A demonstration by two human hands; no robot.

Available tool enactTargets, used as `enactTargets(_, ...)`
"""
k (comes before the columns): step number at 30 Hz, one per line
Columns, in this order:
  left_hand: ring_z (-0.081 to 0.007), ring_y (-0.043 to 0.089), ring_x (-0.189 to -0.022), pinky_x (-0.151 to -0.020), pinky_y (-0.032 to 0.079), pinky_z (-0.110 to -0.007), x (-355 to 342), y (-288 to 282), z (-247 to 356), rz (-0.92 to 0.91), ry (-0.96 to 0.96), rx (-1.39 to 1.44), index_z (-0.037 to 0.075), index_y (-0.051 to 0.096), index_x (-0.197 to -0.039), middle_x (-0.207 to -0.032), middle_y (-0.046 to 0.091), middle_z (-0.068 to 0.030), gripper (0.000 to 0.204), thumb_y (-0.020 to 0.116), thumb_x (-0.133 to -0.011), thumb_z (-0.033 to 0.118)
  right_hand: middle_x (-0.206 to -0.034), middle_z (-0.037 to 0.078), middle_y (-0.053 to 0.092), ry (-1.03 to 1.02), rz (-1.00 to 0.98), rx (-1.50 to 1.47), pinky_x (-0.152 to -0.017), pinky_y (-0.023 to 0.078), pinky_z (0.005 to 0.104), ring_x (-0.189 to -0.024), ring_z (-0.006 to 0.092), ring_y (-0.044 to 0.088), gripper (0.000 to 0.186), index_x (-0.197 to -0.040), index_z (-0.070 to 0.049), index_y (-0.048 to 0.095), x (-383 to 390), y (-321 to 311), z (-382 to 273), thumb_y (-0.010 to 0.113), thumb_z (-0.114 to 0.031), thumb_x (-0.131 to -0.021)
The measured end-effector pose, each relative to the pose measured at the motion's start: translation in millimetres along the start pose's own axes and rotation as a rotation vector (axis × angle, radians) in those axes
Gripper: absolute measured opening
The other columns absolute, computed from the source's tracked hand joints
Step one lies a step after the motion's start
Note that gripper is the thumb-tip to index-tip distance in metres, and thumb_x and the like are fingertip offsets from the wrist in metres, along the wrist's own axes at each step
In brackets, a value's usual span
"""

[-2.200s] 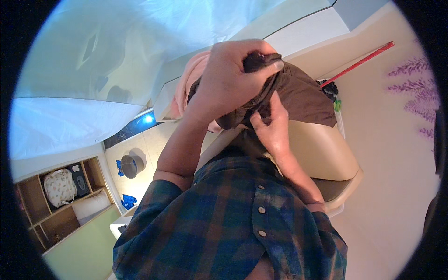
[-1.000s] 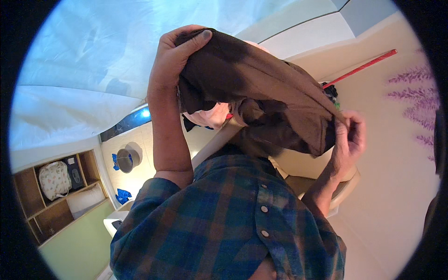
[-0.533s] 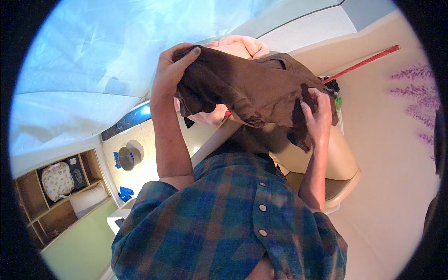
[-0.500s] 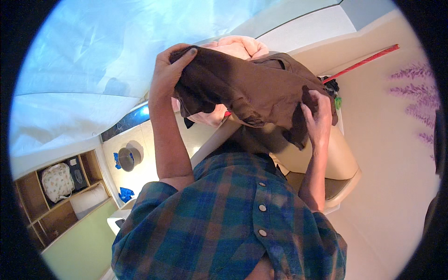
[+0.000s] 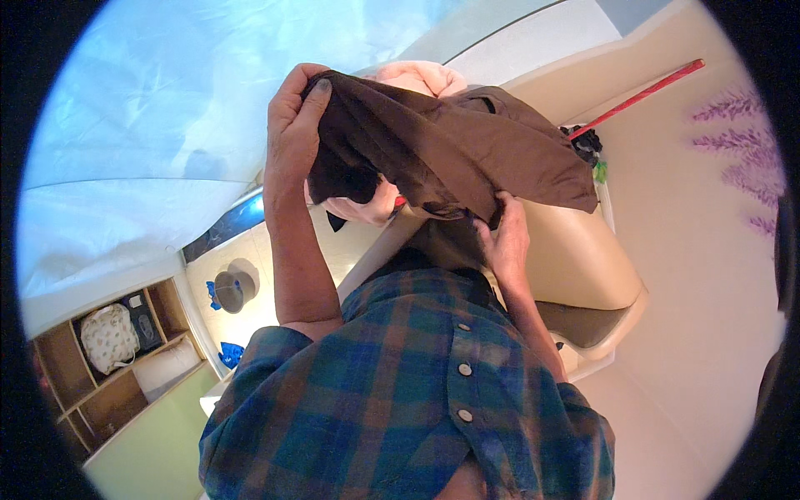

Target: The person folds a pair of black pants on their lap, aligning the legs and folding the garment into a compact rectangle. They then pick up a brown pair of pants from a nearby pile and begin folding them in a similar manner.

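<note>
A dark brown garment (image 5: 454,146) is stretched out in front of me; its exact kind does not show plainly. My left hand (image 5: 293,125) is closed on its upper left end, thumb pressed over the cloth. Lower and to the right, my right hand (image 5: 508,243) pinches the near edge between thumb and fingers. Beyond that hand, the garment's right end spreads out over a beige padded seat (image 5: 575,250). Soft pink fabric (image 5: 421,77) shows behind and below the brown cloth, partly covered by it.
A translucent blue-white sheet (image 5: 167,108) hangs at the far left. A red rod (image 5: 646,98) leans at the right, near a wall with purple flower prints. On the floor at left are a grey bin (image 5: 233,292) and blue scraps (image 5: 231,355), beside a wooden shelf (image 5: 87,387).
My right hand has moved left and down along the garment, from its right end to the near edge. The garment's right end now lies flatter. My left hand keeps its hold.
</note>
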State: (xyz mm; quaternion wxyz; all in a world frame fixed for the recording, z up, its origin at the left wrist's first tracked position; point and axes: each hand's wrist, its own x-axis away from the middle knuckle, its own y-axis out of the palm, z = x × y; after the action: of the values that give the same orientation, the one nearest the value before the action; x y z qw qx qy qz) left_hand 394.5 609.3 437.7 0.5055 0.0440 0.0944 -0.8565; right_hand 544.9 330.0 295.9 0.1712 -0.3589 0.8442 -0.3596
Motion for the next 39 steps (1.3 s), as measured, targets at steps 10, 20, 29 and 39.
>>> enactTargets(10, -0.0078, 0.06, -0.073, -0.068, 0.048, -0.022, 3.6, -18.9, -1.4, -0.093, -0.176, 0.364, 0.006, 0.064, -0.096, -0.082, 0.064, 0.0002, 0.015, 0.066, -0.09, 0.019, -0.111, 0.023, 0.06, 0.057, 0.204, 0.075, -0.091, 0.048, 0.0442, -0.102, 0.043, 0.058, 0.042, -0.111, -0.001, 0.059, 3.0, 5.0, 39.7, 0.064, 0.008, -0.07)
enactTargets(20, -0.0142, 0.062, -0.086, -0.081, 0.05, -0.028, 5.7, -32.9, -28.4, -0.235, -0.213, 0.124, 0.006, 0.056, -0.115, -0.094, 0.064, -0.0029, 0.047, 0.072, -0.07, 0.001, -0.122, 0.016, 0.055, -0.235, 0.707, -0.338, -0.092, 0.048, 0.0338, -0.111, 0.0265, 0.056, 0.045, -0.118, 0.0, 0.049, -49.6, -87.2, -20.5, 0.053, 0.016, -0.076)
enactTargets(29, -0.0079, 0.058, -0.071, -0.064, 0.048, -0.021, 3.8, -51.0, -63.6, 0.04, -0.245, 0.114, 0.008, 0.066, -0.091, -0.079, 0.063, 0.0017, 0.018, 0.077, -0.077, 0.009, -0.118, 0.014, 0.051, 0.006, 0.391, -0.183, -0.073, 0.052, 0.0295, -0.085, 0.0188, 0.066, 0.044, -0.126, -0.003, 0.049, -57.4, -85.8, 2.4, 0.054, 0.01, -0.084)
enactTargets(39, -0.0094, 0.06, -0.071, -0.066, 0.051, -0.022, 3.4, -55.5, -80.3, 0.034, -0.26, 0.286, 0.005, 0.066, -0.093, -0.082, 0.065, -0.0007, 0.02, 0.078, -0.077, 0.005, -0.107, 0.015, 0.065, 0.158, 0.437, -0.084, -0.086, 0.049, 0.0349, -0.1, 0.0237, 0.063, 0.026, -0.115, -0.002, 0.06, -99.7, -85.0, 86.3, 0.055, -0.018, -0.095)
